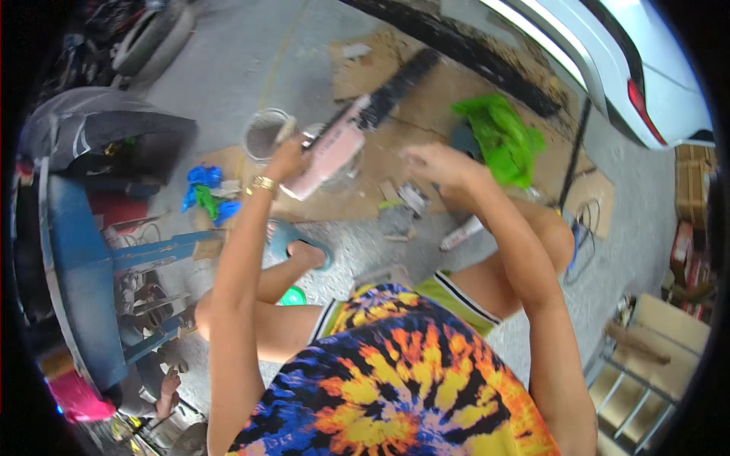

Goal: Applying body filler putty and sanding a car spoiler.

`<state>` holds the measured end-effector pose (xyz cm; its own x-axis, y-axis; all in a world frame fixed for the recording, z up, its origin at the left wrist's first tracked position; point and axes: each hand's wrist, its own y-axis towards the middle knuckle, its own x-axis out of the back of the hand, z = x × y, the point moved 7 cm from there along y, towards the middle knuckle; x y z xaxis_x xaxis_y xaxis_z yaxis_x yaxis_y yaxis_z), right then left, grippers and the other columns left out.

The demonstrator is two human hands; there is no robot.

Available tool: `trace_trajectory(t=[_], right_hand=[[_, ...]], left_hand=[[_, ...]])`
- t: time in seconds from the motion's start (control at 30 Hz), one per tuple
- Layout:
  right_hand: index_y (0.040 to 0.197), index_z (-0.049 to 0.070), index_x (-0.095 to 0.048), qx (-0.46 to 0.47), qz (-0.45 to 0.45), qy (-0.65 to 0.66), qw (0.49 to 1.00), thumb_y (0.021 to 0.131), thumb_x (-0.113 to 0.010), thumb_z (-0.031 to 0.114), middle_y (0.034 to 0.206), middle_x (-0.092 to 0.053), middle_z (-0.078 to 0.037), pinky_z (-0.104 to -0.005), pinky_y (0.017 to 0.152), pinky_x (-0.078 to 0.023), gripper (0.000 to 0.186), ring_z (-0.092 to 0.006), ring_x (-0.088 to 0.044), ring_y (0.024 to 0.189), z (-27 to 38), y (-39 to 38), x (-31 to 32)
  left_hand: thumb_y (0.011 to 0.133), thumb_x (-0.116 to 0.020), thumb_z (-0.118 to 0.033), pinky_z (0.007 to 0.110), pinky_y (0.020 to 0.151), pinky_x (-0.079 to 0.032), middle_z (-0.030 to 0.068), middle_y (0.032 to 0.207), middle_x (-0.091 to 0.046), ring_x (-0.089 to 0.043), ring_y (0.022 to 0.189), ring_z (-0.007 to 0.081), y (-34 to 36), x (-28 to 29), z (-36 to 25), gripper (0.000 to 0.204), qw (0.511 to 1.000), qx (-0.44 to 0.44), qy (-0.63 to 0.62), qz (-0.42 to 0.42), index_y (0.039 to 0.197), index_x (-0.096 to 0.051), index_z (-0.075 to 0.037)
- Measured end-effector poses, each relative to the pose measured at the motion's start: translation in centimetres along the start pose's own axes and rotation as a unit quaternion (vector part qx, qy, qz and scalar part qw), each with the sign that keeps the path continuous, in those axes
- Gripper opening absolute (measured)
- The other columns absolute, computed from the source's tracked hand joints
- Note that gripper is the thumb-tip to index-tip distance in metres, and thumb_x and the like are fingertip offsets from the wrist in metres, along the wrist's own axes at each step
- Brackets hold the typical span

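My left hand (pixel 287 161), with a gold watch on its wrist, is closed at the near left edge of a long narrow panel (pixel 331 156). The panel is pale pink at its near end and blotchy black toward its far end, tilted up to the right. Beside that hand stands a round tub (pixel 262 137) with greyish contents. To the right of the panel and apart from it, my right hand (pixel 439 166) has its fingers curled together. It is slightly blurred, and anything between the fingertips cannot be made out.
Flattened cardboard (pixel 403 121) lies under the work. A green plastic bag (pixel 502 140) sits right, blue and green crumpled scraps (pixel 204 190) left. A white tube (pixel 461 233) lies near my knee. A blue metal frame (pixel 84 273) stands left, a light-coloured car (pixel 646 68) far right. Another person's hand (pixel 169 384) shows lower left.
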<state>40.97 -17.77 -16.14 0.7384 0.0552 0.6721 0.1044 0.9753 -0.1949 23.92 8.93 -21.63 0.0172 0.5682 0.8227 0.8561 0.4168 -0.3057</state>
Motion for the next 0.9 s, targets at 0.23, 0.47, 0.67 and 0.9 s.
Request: trace_trajectory(t=[0.23, 0.47, 0.67, 0.9], right_hand=[[0.116, 0.008, -0.061, -0.207, 0.032, -0.024, 0.978, 0.084, -0.064, 0.034, 0.112, -0.066, -0.02, -0.0472, 0.088, -0.05, 0.041, -0.0384, -0.063, 0.102, -15.6, -0.9, -18.3], [0.13, 0.007, -0.046, -0.375, -0.058, -0.048, 0.924, 0.08, -0.071, 0.028, 0.123, -0.055, -0.017, -0.0488, 0.092, -0.049, 0.059, -0.037, -0.055, 0.115, -15.0, -1.8, -24.9], [0.13, 0.007, -0.045, -0.374, -0.104, -0.088, 0.917, 0.077, -0.075, 0.027, 0.119, -0.054, -0.014, -0.0505, 0.088, -0.05, 0.065, -0.0352, -0.055, 0.113, -14.3, -1.1, -25.0], [0.124, 0.008, -0.045, -0.389, -0.08, -0.11, 0.911, 0.077, -0.075, 0.026, 0.113, -0.059, -0.014, -0.0488, 0.085, -0.051, 0.059, -0.0347, -0.058, 0.108, -14.8, -0.4, -26.1]], left_hand=[[0.08, -0.069, -0.036, 0.042, 0.097, -0.045, 0.0278, 0.121, -0.06, -0.059, 0.115, 0.0381, -5.6, 2.5, -0.7, 0.069, 0.998, -0.018, -0.047, 0.032, 0.136, -0.048, 0.0], [0.084, -0.07, -0.035, 0.042, 0.1, -0.043, 0.0258, 0.127, -0.058, -0.055, 0.121, 0.0374, -13.6, 5.8, -2.0, 0.073, 0.997, 0.031, -0.06, -0.028, 0.142, -0.041, -0.002], [0.085, -0.07, -0.035, 0.042, 0.1, -0.043, 0.0236, 0.127, -0.059, -0.056, 0.12, 0.0372, -14.1, 5.4, -5.5, 0.071, 0.985, 0.034, -0.01, -0.171, 0.141, -0.042, -0.002], [0.087, -0.067, -0.009, 0.035, 0.088, -0.05, 0.0156, 0.114, -0.067, -0.065, 0.102, 0.025, -20.0, 1.7, -10.6, 0.033, 0.948, 0.036, -0.26, -0.181, 0.119, -0.062, 0.0]])
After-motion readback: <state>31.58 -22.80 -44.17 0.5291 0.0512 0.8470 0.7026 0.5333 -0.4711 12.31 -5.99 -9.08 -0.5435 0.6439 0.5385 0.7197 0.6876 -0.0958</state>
